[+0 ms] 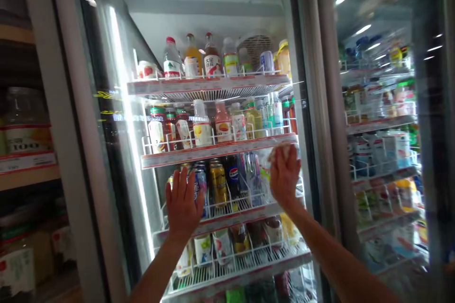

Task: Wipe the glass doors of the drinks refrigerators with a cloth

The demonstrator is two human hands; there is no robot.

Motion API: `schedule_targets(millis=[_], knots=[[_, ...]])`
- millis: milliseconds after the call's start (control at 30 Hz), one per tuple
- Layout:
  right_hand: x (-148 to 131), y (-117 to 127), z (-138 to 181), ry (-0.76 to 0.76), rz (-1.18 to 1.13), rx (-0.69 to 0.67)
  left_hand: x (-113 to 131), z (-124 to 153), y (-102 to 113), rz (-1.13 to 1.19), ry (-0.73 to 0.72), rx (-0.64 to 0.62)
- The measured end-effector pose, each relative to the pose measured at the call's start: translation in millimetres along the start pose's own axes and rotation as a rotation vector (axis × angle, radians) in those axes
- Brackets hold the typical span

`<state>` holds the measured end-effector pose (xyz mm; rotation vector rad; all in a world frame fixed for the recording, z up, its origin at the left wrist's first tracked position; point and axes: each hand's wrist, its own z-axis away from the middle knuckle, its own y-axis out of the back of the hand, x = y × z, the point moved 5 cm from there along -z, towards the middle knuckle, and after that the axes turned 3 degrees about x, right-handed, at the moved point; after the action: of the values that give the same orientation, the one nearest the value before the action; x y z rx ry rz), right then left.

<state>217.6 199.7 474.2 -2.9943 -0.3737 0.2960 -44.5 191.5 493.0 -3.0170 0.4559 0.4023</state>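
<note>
A tall glass-fronted drinks fridge stands before me, its glass door [220, 23] carrying reflections of lights and lettering. My left hand [183, 203] is raised with fingers spread, palm toward the glass, in front of the shelf with the cans. Whether its palm touches the glass, I cannot tell. Higher and to the right, my right hand [285, 175] presses a crumpled pale cloth [280, 148] against the glass near the door's right side. Behind the glass between my hands stand gold cans [218, 182] and a dark Pepsi bottle [233, 175].
Wire shelves with bottles [222, 120] and cartons fill the fridge above and below my hands. A metal door frame [316, 104] runs down the right side. Beyond it is a second glass door [377, 128] with stocked shelves. Shelves with jars [26, 118] stand at the left.
</note>
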Motion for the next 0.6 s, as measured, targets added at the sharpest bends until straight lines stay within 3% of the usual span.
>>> schedule_targets(millis=[100, 133, 200, 267, 333, 367, 467, 500, 533, 600], knots=[[-29, 0, 32, 0.429, -0.162, -0.227, 0, 7, -1, -0.013, 0.013, -0.014], [-31, 1, 37, 0.508, -0.188, -0.260, 0, 8, -2, -0.017, 0.012, -0.019], [-18, 3, 28, 0.434, -0.157, -0.203, 1, 10, -2, -0.025, 0.016, -0.027], [8, 5, 6, 0.162, -0.068, -0.051, 2, 11, -2, -0.026, 0.031, -0.024], [19, 6, -4, 0.040, -0.046, 0.009, 2, 13, -1, -0.027, 0.049, -0.018], [16, 5, -2, 0.098, -0.076, -0.027, 2, 14, -1, -0.030, 0.052, -0.016], [-15, 2, 22, 0.550, -0.235, -0.284, 2, 16, -2, -0.045, 0.047, -0.036], [-22, 3, 26, 0.638, -0.269, -0.324, 2, 17, -2, -0.050, 0.047, -0.045], [-24, 3, 22, 0.644, -0.279, -0.321, 2, 17, -2, -0.053, 0.050, -0.057], [-22, 0, -2, 0.446, -0.246, -0.227, 2, 17, -1, -0.053, 0.049, -0.081]])
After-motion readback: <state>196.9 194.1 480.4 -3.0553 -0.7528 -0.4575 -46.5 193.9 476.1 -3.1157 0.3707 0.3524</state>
